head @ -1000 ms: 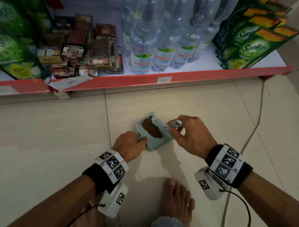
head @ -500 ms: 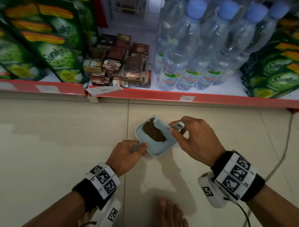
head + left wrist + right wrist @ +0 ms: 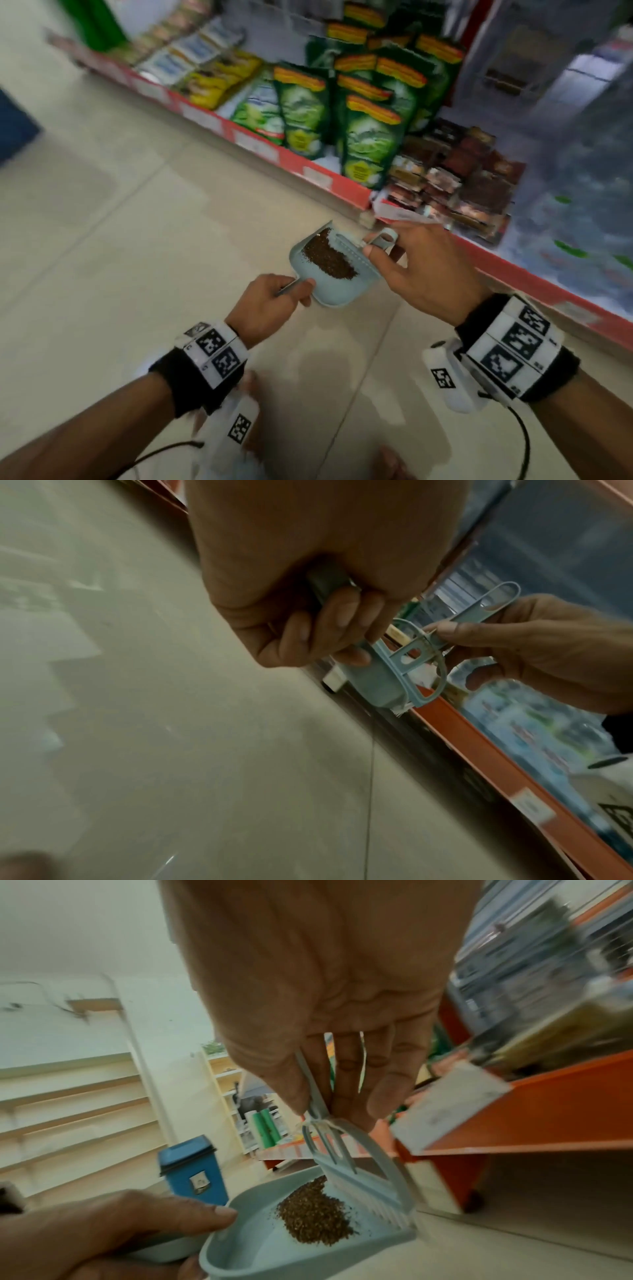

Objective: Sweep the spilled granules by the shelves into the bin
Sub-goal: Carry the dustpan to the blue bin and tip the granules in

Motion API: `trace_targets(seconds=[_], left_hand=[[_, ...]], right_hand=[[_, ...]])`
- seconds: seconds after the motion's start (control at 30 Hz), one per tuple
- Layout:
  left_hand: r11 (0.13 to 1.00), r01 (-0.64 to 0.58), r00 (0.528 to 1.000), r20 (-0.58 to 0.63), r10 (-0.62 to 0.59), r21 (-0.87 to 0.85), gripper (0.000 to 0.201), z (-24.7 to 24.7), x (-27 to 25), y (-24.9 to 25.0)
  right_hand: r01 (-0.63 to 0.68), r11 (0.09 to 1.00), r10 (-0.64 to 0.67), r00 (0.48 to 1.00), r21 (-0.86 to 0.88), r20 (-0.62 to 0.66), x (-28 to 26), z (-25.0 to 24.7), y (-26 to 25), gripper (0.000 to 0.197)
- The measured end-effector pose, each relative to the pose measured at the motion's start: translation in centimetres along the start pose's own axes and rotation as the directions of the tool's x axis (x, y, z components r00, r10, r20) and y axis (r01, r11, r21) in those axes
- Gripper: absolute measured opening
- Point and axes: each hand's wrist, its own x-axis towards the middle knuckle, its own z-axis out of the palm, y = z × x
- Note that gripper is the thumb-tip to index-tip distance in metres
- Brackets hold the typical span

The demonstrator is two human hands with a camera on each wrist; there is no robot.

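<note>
A small pale-blue dustpan (image 3: 334, 291) (image 3: 260, 1250) is lifted off the floor with a heap of brown granules (image 3: 329, 257) (image 3: 313, 1215) in it. My left hand (image 3: 270, 305) (image 3: 325, 631) grips its short handle. My right hand (image 3: 421, 270) (image 3: 329, 1069) pinches the looped handle of a matching small brush (image 3: 356, 251) (image 3: 363, 1185) (image 3: 455, 626), whose bristles stand in the pan against the granules. A blue bin (image 3: 193, 1171) with a dark lid stands on the floor beyond the pan, seen in the right wrist view; a blue shape (image 3: 15, 126) lies at the head view's left edge.
A low red-edged shelf (image 3: 308, 168) runs diagonally to my right, stocked with green detergent pouches (image 3: 370, 137), small brown packs (image 3: 455, 185) and water bottles. Pale floor tiles (image 3: 120, 240) spread to the left. My bare feet (image 3: 390, 462) are below, and empty wall shelves (image 3: 68, 1096) stand far back.
The head view has swung left and tilted, so the shelf now runs diagonally. Both hands keep the same hold, carrying pan and brush leftward, away from the water bottles.
</note>
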Motion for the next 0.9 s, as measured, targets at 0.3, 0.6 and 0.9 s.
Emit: trace_targets(seconds=[0.3, 0.6, 0.9], left_hand=[[0.973, 0.102, 0.984, -0.126, -0.129, -0.207, 0.049, -13.0, -1.9, -2.0], [0.946, 0.051, 0.965, -0.229, -0.129, -0.320, 0.051, -24.8, -1.9, -7.6], [0.923, 0.011, 0.941, -0.307, -0.139, -0.386, 0.054, -37.7, -1.4, -11.8]], right_hand=[[0.281, 0.957, -0.286, 0.954, 0.074, 0.084, 8.2, 2.5, -11.3, 0.030], [0.373, 0.927, -0.372, 0.914, 0.025, 0.163, 17.5, 5.3, -24.3, 0.028], [0.498, 0.865, -0.502, 0.855, 0.066, 0.127, 25.5, 8.7, -37.0, 0.023]])
